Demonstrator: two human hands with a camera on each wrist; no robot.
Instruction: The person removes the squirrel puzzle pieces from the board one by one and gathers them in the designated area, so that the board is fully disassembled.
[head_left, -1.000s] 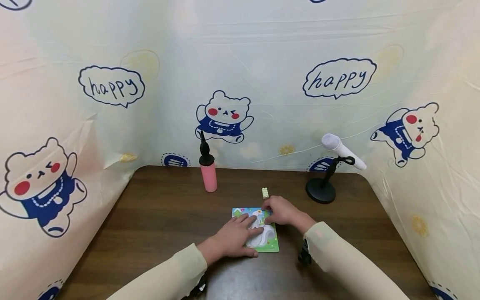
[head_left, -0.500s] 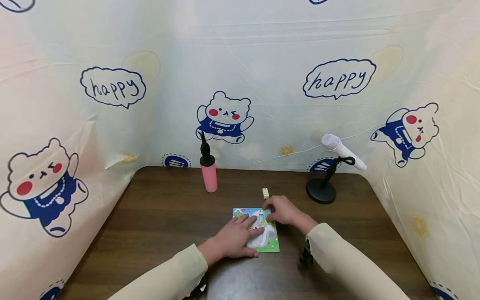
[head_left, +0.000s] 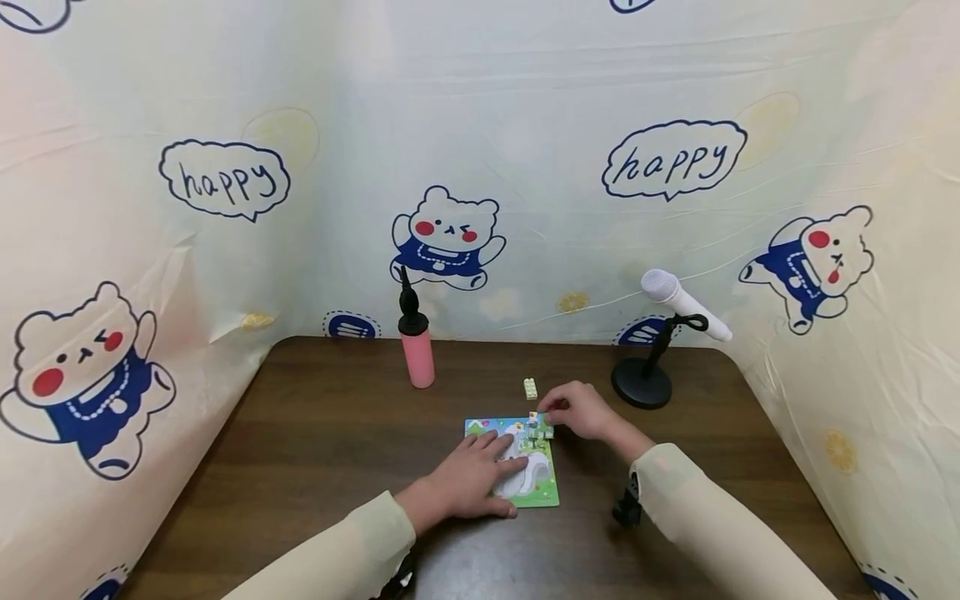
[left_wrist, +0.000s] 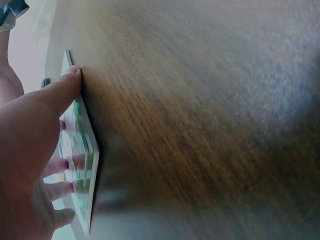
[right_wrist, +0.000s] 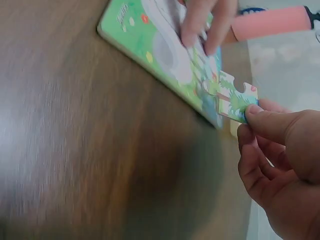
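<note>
A square jigsaw board (head_left: pixel 542 493), green and blue with a pale figure printed on it, lies flat on the table. My left hand (head_left: pixel 468 477) rests on its left part with spread fingers, the thumb by the near edge. In the right wrist view, my right hand (right_wrist: pixel 285 155) pinches a jigsaw piece (right_wrist: pixel 232 97) with a green tree on it between thumb and fingers. That piece is lifted and tilted at the board's far right corner; whether its tab still touches the board I cannot tell. Just beyond lies a pale yellow toy brick (head_left: pixel 530 388).
A pink hand pump (head_left: pixel 418 358) with a black top stands at the back left of the brown table (head_left: pixel 322 467). A white microphone (head_left: pixel 686 302) on a black round stand (head_left: pixel 642 382) is at the back right. A printed cloth hangs behind.
My right hand has risen slightly and moved right, bringing the jigsaw piece up from the board's far right corner. My left hand stays in place on the board.
</note>
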